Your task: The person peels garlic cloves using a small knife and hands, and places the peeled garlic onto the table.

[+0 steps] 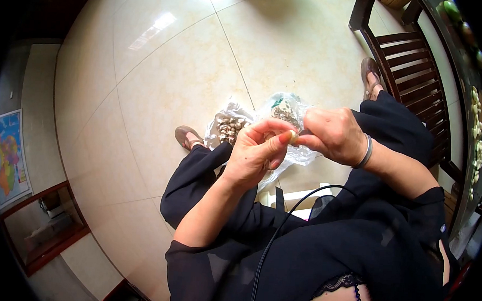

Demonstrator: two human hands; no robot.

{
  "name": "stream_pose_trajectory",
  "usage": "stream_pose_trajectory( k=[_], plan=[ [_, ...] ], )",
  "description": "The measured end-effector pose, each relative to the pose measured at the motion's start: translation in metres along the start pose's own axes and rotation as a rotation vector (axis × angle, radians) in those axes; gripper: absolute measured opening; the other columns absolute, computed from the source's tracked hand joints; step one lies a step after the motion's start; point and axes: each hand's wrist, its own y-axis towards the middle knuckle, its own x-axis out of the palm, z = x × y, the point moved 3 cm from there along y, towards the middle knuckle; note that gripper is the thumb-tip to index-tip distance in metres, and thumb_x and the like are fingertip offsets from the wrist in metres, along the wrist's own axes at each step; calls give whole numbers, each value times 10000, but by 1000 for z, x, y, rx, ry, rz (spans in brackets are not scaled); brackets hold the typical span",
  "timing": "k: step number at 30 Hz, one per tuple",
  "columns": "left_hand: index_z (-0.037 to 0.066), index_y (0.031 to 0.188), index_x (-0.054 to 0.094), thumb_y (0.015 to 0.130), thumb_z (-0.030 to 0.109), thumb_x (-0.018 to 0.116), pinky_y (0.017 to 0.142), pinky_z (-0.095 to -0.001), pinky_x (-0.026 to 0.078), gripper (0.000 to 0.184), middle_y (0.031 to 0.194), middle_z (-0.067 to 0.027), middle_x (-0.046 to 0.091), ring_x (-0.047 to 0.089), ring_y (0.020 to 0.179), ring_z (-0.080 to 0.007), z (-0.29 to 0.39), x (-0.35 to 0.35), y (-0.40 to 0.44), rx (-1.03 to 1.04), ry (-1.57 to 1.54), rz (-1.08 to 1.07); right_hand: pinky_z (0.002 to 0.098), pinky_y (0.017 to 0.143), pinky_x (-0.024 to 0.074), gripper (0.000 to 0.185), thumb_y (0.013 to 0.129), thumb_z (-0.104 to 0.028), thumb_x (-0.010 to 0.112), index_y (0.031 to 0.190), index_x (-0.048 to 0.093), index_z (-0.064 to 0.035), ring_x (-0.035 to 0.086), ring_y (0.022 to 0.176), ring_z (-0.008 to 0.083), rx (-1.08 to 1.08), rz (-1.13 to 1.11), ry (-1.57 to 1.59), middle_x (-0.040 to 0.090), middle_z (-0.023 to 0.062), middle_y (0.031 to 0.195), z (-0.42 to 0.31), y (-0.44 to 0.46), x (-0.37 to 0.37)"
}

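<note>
Here, edges and room: the tiled floor (pixel 163 75) extends forward of the hands and leftward to the wall, which carries a coloured map (pixel 10 157); a dark slatted chair (pixel 417 67) and a dark table (pixel 470 70) bound the right side.
Hands: the left hand (pixel 251 154) pinches a small pale piece (pixel 293 136) between thumb and fingers; the right hand (pixel 334 134), with a bracelet (pixel 366 151) at its wrist, is mostly curled, its extended digit meeting the piece.
Position of piece: raised above the lap, in front of the clear bag.
White bag (pixel 214 128): opened on the floor, beside the left hand; it holds many small, rounded, brownish pieces (pixel 229 129).
Clear bag (pixel 300 156): crumpled, with green marking; it holds greyish, flaky bits (pixel 286 113).
Tabletop: pale small pieces (pixel 477 133) lie in a strip along it.
Partly hidden: the hands cover part of the clear bag; a white box-like object (pixel 293 199) lies partly behind dark clothing and a black cable (pixel 269 244).
Indistinct: greenish items (pixel 453 10) at the upper right, cut by the dark lens border; the kind of held piece cannot be told.
</note>
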Motion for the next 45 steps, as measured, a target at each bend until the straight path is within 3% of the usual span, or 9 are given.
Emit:
stream_pose_trajectory(
  k=[6, 16, 18, 20, 22, 24, 28, 38, 45],
  plan=[
    [16, 1008, 535, 827, 158, 566, 420, -163, 336, 232, 812, -62, 560, 427, 484, -67, -1, -5, 2, -23, -150, 36, 315, 439, 416, 334, 773, -360, 570, 679, 463, -57, 529, 529, 245, -51, -10, -15, 470, 75, 601, -5, -1, -1],
    [28, 1107, 478, 848, 153, 531, 436, -152, 342, 292, 830, -82, 546, 437, 503, -65, -2, 2, 3, -10, -183, -75, 332, 464, 408, 383, 812, -397, 518, 727, 462, -28, 513, 548, 277, 106, 26, 105, 468, 121, 639, 5, -3, 2],
    [29, 1102, 477, 847, 155, 532, 440, -152, 347, 289, 826, -82, 545, 439, 505, -66, -3, 2, 3, 1, -171, -73, 354, 514, 403, 351, 815, -359, 530, 781, 478, -13, 500, 592, 330, 177, -77, 156, 471, 154, 676, 6, -3, 2],
    [55, 1102, 443, 860, 135, 505, 422, -175, 309, 262, 834, -72, 546, 426, 478, -69, -4, 1, 4, 10, -142, -99, 355, 511, 401, 351, 817, -359, 528, 775, 477, -14, 501, 592, 330, 179, -85, 156, 472, 153, 672, 6, -4, 3],
    [56, 1090, 443, 859, 133, 508, 423, -175, 311, 252, 827, -70, 545, 431, 481, -71, -4, 1, 5, 9, -134, -97, 355, 508, 399, 351, 819, -358, 527, 768, 476, -14, 501, 592, 329, 180, -95, 157, 473, 153, 668, 6, -4, 4],
    [57, 1078, 443, 857, 131, 511, 423, -176, 314, 243, 819, -68, 545, 435, 484, -72, -4, 1, 5, 7, -126, -94, 331, 445, 401, 405, 828, -417, 485, 701, 454, -34, 509, 523, 273, 138, -21, 124, 472, 120, 612, 6, -4, 5],
    [59, 1052, 449, 849, 131, 524, 433, -176, 333, 228, 794, -61, 543, 452, 493, -79, -8, 4, 5, 41, -131, -36, 334, 454, 404, 399, 831, -412, 483, 705, 458, -35, 516, 535, 272, 151, -20, 114, 478, 120, 620, 4, -3, 5],
    [13, 1028, 548, 843, 161, 546, 469, -166, 335, 236, 773, -38, 557, 450, 533, -74, -4, 2, 3, 24, -64, 125, 340, 489, 381, 300, 848, -294, 512, 761, 477, -9, 488, 566, 321, 209, -66, 292, 463, 161, 642, 9, -3, 5],
    [6, 1064, 541, 841, 145, 545, 467, -154, 346, 263, 860, -57, 576, 447, 531, -64, 0, 3, 5, 9, -123, 76, 340, 507, 395, 274, 851, -277, 510, 801, 487, -8, 500, 581, 329, 209, -58, 270, 470, 160, 658, 7, 1, -1]
  ],
)
